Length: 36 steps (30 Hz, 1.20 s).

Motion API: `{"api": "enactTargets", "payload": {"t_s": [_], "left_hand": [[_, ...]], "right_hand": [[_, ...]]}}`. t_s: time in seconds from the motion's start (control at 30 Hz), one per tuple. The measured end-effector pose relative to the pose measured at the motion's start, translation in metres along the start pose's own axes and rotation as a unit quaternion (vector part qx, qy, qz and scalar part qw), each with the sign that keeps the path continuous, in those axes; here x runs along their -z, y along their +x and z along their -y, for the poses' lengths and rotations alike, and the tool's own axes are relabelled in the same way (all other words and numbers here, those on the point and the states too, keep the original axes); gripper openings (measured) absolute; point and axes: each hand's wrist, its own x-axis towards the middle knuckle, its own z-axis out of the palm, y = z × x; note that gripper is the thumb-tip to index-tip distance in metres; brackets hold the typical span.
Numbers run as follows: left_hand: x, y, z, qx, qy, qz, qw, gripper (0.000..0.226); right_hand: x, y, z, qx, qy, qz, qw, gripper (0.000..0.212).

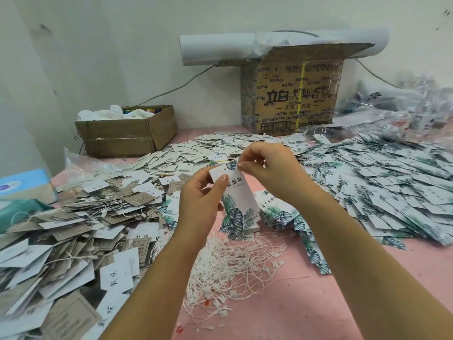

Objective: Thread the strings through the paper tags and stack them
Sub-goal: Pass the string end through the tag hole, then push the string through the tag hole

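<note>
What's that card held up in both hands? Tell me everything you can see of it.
The paper tag is a slim white card, seemingly thin cardboard, printed with green and blue leaves at its lower end and top, dark Chinese characters between, and a small hole near the top. It is held upright, tilted, above the pink table. The left hand grips its left edge, thumb on the front; the right hand pinches its top edge. Whether a string is through it cannot be told.

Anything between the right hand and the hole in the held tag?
Nothing visible. The left hand grips the leaf-print tag lower down, its thumb below the hole, leaving it uncovered. The right hand pinches the tag's top edge right beside the hole.
</note>
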Motion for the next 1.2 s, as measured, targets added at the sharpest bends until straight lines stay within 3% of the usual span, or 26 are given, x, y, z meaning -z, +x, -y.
{"api": "enactTargets", "payload": {"t_s": [0.6, 0.83, 1.1, 1.2], "left_hand": [[-0.003, -0.003, -0.003, -0.048, 0.035, 0.006, 0.998, 0.019], [-0.002, 0.000, 0.001, -0.051, 0.062, -0.024, 0.996, 0.020], [-0.001, -0.002, 0.001, -0.069, 0.071, 0.015, 0.995, 0.013], [-0.002, -0.003, 0.001, -0.046, 0.048, 0.019, 0.998, 0.021]], "right_hand": [[-0.005, 0.000, 0.007, 0.047, -0.104, 0.021, 0.993, 0.008], [-0.009, 0.000, 0.003, 0.028, -0.103, 0.048, 0.993, 0.009], [-0.014, 0.000, 0.001, 0.001, -0.081, 0.024, 0.996, 0.009], [-0.013, 0.001, -0.001, -0.009, -0.072, 0.021, 0.997, 0.011]]}}
